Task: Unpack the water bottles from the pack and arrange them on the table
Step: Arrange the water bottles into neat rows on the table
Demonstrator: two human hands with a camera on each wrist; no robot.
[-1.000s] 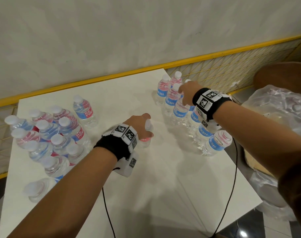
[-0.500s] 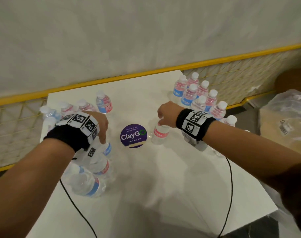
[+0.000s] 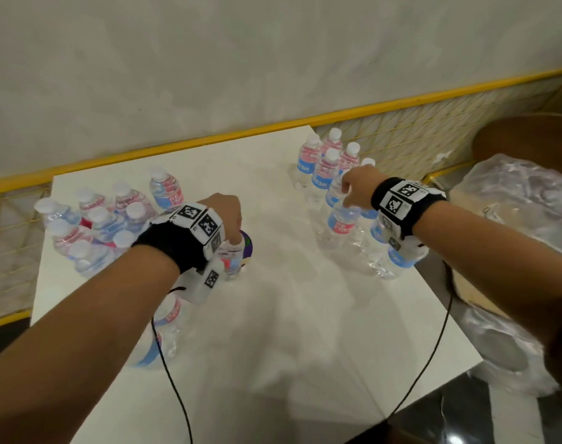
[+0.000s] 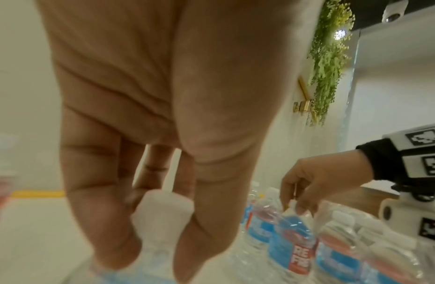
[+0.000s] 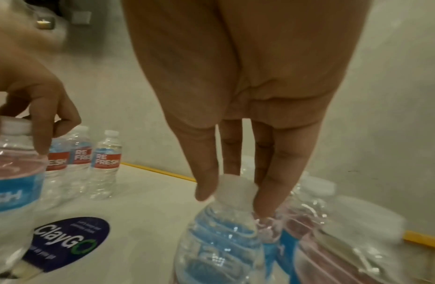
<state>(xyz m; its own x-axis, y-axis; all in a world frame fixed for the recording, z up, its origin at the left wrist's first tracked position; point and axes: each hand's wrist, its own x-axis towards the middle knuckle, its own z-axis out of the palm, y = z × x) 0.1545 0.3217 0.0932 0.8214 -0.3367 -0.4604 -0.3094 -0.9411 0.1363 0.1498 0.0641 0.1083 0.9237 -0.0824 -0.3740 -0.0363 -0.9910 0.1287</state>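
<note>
White table (image 3: 273,315) against grey wall (image 3: 209,59)

wall (image 3: 209,59): pale plaster, matt | rail (image 3: 401,102): yellow, over wire mesh (image 3: 417,139) | floor (image 3: 481,408): dark, glossy | hanging greenery (image 4: 330,57): on far wall | ceiling camera (image 4: 394,11): white dome

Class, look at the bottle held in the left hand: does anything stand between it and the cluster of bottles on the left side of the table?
Nothing visible does. The left hand holds its bottle by the cap over the purple sticker, right beside the left cluster; only bare table shows nearby.
</note>
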